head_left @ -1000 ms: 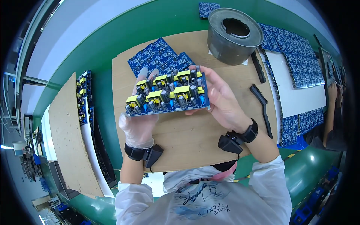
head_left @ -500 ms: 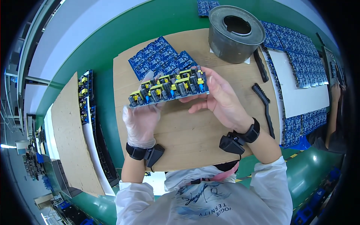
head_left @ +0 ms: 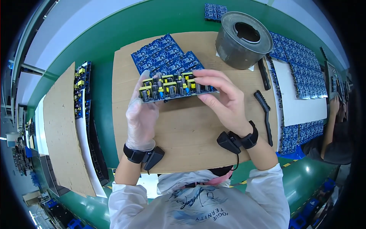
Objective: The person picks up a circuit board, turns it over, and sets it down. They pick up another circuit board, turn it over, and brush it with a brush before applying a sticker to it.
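Observation:
Both hands hold a blue circuit board panel (head_left: 171, 87) studded with yellow and black components, tilted almost edge-on above a wooden board (head_left: 190, 129). My left hand (head_left: 140, 114), in a thin clear glove, supports the panel's left end from below. My bare right hand (head_left: 223, 101) grips its right end, fingers curled over the top edge. Each wrist wears a black band with a small black device. Just beyond the held panel lies a fanned stack of bare blue circuit boards (head_left: 164, 55).
A grey metal tin (head_left: 244, 40) stands at the back right. Two black brushes (head_left: 264, 110) lie right of my hand. More blue boards (head_left: 301, 72) cover white sheets at right, where another person's arm (head_left: 333, 126) shows. Populated panels (head_left: 81, 91) are stacked at left.
The panel has tipped from facing me to nearly edge-on and shifted slightly away from me. Both hands kept their hold on its ends.

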Demonstrator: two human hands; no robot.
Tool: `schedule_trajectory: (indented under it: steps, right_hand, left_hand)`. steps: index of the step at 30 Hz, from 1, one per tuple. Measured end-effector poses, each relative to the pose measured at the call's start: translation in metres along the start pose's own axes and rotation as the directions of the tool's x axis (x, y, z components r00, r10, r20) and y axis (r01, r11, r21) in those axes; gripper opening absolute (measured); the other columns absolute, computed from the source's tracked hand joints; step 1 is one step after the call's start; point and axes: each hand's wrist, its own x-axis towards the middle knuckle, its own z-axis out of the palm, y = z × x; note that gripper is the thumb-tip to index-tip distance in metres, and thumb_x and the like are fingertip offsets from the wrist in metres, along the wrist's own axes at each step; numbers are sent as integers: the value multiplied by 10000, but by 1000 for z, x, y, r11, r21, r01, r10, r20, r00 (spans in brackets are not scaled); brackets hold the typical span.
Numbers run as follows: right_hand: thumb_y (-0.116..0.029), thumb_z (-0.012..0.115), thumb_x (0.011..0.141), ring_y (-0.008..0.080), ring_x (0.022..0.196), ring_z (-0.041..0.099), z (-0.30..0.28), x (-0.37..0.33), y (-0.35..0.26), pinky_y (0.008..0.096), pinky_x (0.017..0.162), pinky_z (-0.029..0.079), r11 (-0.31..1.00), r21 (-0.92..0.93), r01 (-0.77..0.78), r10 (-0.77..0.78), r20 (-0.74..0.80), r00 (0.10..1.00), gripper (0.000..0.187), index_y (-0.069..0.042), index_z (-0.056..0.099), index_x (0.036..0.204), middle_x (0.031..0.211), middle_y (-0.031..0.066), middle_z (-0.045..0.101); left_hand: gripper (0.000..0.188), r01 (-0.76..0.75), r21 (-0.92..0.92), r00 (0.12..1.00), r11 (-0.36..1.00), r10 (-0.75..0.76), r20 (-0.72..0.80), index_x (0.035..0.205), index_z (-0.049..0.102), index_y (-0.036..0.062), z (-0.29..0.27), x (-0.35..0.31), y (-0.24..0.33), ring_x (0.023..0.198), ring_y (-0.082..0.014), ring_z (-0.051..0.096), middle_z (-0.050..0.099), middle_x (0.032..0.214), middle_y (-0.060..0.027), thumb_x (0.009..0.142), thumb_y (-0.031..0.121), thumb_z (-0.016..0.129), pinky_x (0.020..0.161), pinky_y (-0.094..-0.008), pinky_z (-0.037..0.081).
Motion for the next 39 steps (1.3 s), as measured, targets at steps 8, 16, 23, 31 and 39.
schedule_trajectory:
  steps: [8, 16, 23, 31, 39]
  right_hand:
    - [98, 619, 750, 260, 1119, 509, 2, -2, 0, 377, 962, 387, 996, 80, 31, -24, -92, 995, 306, 7, 546, 1033, 1163, 187, 544]
    - [91, 629, 751, 263, 1102, 523, 0, -4, -1, 377, 947, 406, 996, 86, 24, -15, -101, 995, 292, 5, 545, 1017, 1154, 191, 545]
    - [90, 637, 745, 265, 1102, 524, 1, -5, -3, 380, 944, 410, 997, 78, 25, -17, -107, 994, 294, -1, 550, 1012, 1153, 194, 546]
    - [25, 682, 719, 236, 1001, 581, 3, -2, -6, 336, 853, 466, 994, 42, 105, -96, -178, 979, 245, -30, 614, 947, 1064, 144, 614]
    - [-1, 621, 795, 262, 1103, 524, 5, 2, -14, 380, 946, 411, 984, -172, 43, -76, -190, 979, 486, -17, 436, 1244, 1185, 194, 532]
  left_hand:
    - [910, 45, -21, 999, 999, -45, 5, 1371, 259, -4, 3, -1, 0, 1240, -253, 387, 380, 1341, -187, 697, 453, 665, 1061, -390, 274]
    - [953, 45, 3, 999, 999, -45, 0, 1380, 244, 2, 6, -1, 1, 1242, -253, 386, 361, 1356, -192, 669, 459, 683, 1060, -373, 279]
    - [995, 54, 12, 999, 998, -54, 1, 1387, 232, 4, 3, -1, 2, 1258, -258, 369, 354, 1362, -187, 639, 467, 697, 1065, -363, 275]
    - [1033, -14, 39, 999, 999, 13, 44, 1402, 211, 13, 9, 0, 4, 1286, -272, 335, 339, 1377, -180, 617, 473, 702, 1077, -374, 252]
    - [1041, -79, 55, 997, 995, 80, -5, 1401, 218, 20, 10, -1, 5, 1286, -276, 334, 337, 1381, -171, 606, 485, 704, 1077, -389, 252]
